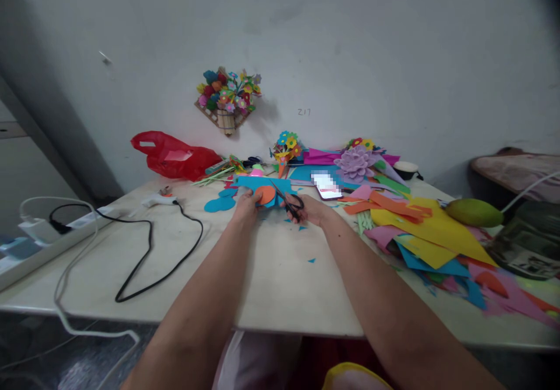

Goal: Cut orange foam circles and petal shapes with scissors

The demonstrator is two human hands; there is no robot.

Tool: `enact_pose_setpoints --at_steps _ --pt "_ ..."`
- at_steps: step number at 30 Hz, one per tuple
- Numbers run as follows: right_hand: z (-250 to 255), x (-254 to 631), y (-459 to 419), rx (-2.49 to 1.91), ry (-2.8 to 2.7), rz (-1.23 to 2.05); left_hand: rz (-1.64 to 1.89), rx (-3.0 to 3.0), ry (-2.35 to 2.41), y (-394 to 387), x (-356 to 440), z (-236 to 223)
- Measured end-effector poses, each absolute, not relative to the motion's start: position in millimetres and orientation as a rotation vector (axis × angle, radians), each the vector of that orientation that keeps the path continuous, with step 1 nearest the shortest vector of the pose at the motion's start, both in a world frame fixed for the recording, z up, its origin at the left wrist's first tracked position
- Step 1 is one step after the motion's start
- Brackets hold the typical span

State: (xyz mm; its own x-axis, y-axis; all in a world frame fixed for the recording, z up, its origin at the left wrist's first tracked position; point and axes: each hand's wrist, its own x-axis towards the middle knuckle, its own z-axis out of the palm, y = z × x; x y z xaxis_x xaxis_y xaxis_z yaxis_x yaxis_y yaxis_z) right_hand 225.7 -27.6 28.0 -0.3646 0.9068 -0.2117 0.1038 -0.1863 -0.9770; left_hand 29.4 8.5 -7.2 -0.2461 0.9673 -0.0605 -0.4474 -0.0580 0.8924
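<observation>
Between the thumb and fingers of my left hand (247,204) is an orange paper circle (265,195), held against a sheet of blue paper (245,181). My right hand (305,209) grips black-handled scissors (294,205), with their blades at the blue paper's right edge. To the left of my left hand lie several cut blue circles (220,203). Small blue scraps (311,260) are scattered on the table under and in front of my hands. Part of the blue paper is hidden behind the fingers and the orange circle.
A phone (326,186) lies behind my right hand. Coloured sheets and offcuts (431,232) heap up on the right, beside a mango (475,212) and a dark jar (530,241). A red plastic bag (175,157), black cable (151,244) and power strip (83,221) are on the left.
</observation>
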Motion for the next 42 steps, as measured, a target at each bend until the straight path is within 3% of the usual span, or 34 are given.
enact_pose_setpoints --at_steps 42 --pt "11.4 226.6 -8.9 -1.16 -1.505 1.5 1.467 0.846 0.979 6.9 10.1 -4.9"
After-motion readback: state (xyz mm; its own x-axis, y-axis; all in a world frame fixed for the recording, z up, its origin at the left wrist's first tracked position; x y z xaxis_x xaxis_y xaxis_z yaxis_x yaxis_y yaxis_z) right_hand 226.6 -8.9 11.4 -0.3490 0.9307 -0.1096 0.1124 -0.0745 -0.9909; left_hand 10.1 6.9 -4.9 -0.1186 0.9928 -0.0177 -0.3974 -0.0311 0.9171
